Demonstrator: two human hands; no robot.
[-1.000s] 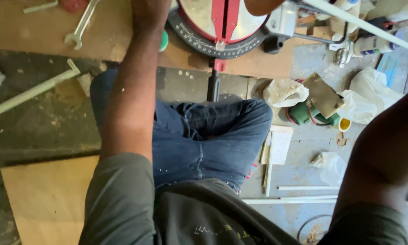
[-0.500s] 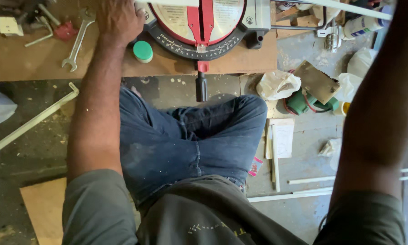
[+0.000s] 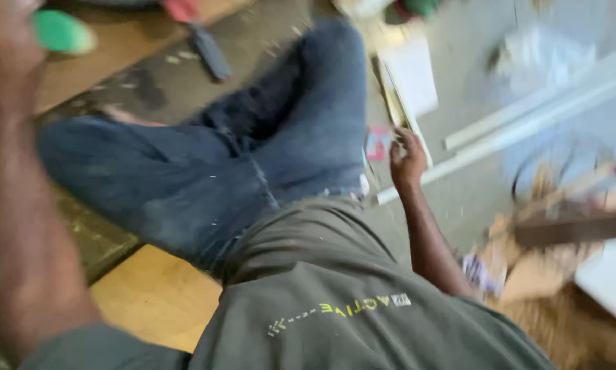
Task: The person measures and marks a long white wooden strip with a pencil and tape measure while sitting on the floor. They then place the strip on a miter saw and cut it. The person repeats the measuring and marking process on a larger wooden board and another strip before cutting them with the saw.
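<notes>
White trim strip point(image 3: 417, 179) on the floor gets pinched in my right hand point(image 3: 407, 159) fingers, probably for lifting; left hand's off-frame, can't tell.

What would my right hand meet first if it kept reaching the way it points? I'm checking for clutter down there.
Probably the thin wooden strip on the floor: the right hand points at it and seems to touch its near end, beside the white sheet. Blur leaves depth uncertain.

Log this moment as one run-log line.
view: blurred | right hand: lowered to floor, at thin wooden strip, grip unclear | left hand: raised near green cap | posture: seated cross-legged
</notes>
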